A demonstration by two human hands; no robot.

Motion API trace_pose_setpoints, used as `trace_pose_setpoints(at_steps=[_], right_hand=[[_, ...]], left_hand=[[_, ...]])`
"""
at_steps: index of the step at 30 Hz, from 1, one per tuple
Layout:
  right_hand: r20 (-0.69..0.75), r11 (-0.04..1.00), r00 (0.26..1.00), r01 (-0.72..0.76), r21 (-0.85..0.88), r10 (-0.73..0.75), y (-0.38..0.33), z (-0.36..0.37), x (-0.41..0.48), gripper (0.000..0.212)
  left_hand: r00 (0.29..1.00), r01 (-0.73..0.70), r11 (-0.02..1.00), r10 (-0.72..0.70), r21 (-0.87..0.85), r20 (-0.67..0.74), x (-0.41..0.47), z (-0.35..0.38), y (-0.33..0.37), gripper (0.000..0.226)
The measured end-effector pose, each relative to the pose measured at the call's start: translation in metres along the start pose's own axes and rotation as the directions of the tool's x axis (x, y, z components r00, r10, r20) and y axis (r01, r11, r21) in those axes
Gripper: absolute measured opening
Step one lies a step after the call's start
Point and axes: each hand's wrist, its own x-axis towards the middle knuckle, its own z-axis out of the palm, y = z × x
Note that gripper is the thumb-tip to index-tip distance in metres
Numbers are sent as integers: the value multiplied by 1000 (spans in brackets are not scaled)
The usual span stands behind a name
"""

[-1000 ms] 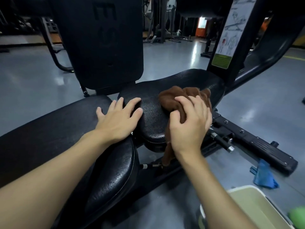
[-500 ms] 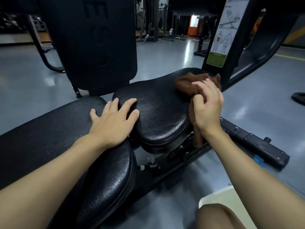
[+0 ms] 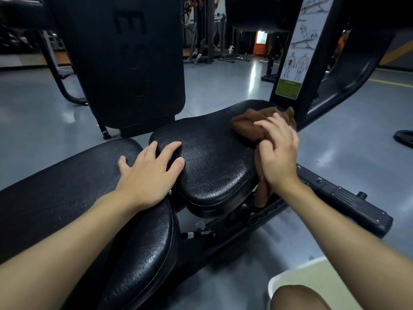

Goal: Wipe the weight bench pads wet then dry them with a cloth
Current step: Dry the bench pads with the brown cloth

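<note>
A black seat pad (image 3: 214, 157) lies in the middle of the view, with a longer black back pad (image 3: 67, 193) to its left. My right hand (image 3: 277, 153) presses a brown cloth (image 3: 250, 124) onto the far right part of the seat pad, fingers curled over it. One end of the cloth hangs down over the pad's right edge. My left hand (image 3: 149, 173) rests flat with fingers spread across the gap between the two pads, holding nothing.
A black upright post (image 3: 312, 63) with an exercise chart stands just behind the cloth. A tall black machine panel (image 3: 125, 63) rises behind the pads. A black frame bar (image 3: 344, 198) runs right along the floor. A pale bucket (image 3: 312, 285) sits at the lower right, beside my knee.
My right hand has slid the brown cloth from the near right side of the seat pad to its far right end by the post. My left hand has stayed in place.
</note>
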Motion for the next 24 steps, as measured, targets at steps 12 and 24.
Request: trace_pose_setpoints(at_steps=[12, 24], right_hand=[[164, 925, 945, -224, -306, 283, 4, -9, 33, 55], [305, 852, 888, -158, -500, 344, 12, -20, 76, 57]], left_hand=[[996, 93, 996, -93, -10, 0, 10, -5, 6, 92], [954, 180, 953, -110, -244, 278, 65, -47, 24, 94]])
